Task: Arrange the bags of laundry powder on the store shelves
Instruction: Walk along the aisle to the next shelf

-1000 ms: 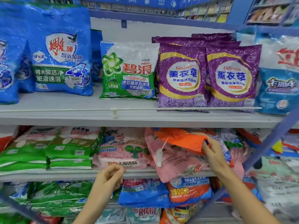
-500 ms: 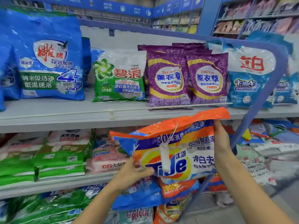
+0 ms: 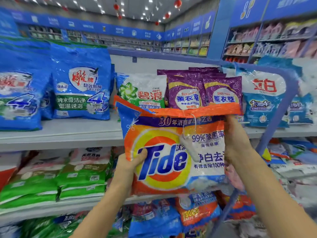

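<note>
You are holding the orange Tide bag (image 3: 164,160) upright in the air in front of the upper shelf (image 3: 68,134). Its printed face is turned toward you, and its orange top seam is rising above that shelf's front edge. A small white sachet (image 3: 190,148) is hanging on a thread against the bag's front.

Your left hand (image 3: 130,164) is gripping the bag's left edge below the shelf's edge, with the thumb pressing across the front by the "T" and the fingers going behind the bag, out of sight. Your right hand (image 3: 235,145) is clasping the bag's right edge higher up, reaching almost to the top seam. Its fingers are wrapping round behind, so you cannot see how they lie. Both forearms are reaching up from below the shelf, the left one slanting in from the lower left and the right one from the lower right.

On the upper shelf, the purple bags (image 3: 185,90) and a green-and-white bag (image 3: 142,90) are standing directly behind the Tide bag, partly covered by it. Large blue bags (image 3: 80,83) are standing further left on the same shelf. Under the shelf, green bags (image 3: 80,179) are lying stacked flat.
</note>
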Available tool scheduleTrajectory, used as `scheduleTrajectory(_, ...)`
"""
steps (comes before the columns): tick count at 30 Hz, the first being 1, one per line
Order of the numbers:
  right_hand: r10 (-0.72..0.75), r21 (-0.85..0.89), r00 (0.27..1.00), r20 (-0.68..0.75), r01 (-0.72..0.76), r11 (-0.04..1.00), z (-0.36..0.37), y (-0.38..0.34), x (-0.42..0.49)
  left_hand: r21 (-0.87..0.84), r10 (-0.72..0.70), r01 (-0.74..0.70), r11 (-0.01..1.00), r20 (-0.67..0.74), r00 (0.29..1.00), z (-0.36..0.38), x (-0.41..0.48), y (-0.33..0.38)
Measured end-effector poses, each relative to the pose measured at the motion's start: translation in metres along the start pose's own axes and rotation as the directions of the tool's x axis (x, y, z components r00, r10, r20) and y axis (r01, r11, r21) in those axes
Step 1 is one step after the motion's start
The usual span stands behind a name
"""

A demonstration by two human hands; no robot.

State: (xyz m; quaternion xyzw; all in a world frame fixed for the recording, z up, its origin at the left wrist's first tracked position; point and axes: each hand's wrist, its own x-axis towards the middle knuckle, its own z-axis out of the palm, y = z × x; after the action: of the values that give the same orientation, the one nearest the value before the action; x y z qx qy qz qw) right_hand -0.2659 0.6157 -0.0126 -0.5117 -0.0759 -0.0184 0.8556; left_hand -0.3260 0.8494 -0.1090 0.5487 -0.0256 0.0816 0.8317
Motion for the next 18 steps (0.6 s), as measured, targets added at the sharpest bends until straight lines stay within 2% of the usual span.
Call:
scheduleTrajectory(3,-0.099,-0.042,0.995,0.026,0.1,0.994,0.013,0.0,0.002,0.063,0.004,-0.003,0.998,-0.018,1.0,-0.011,0.0,0.027)
scheduleTrajectory(7,-0.249,-0.186,0.966,-0.069,0.233,0.955,0.026,0.003,0.012,0.167,0.026,-0.022,0.986,-0.017,1.0,-0.023,-0.004,0.059)
scheduleTrajectory(9,-0.306,-0.211,0.949,-0.072,0.285,0.935,0.033,0.003,0.017,0.201,0.021,-0.02,0.979,0.0,1.0,-0.031,-0.009,0.07)
scheduleTrajectory(13,-0.355,-0.198,0.935,0.01,0.35,0.916,0.053,-0.001,0.028,0.288,0.079,-0.056,0.956,-0.069,0.994,-0.049,-0.019,0.086)
scheduleTrajectory(18,-0.348,-0.239,0.926,0.149,0.375,0.896,0.087,0.003,0.041,0.358,0.162,-0.097,0.929,-0.157,0.974,-0.069,-0.037,0.106)
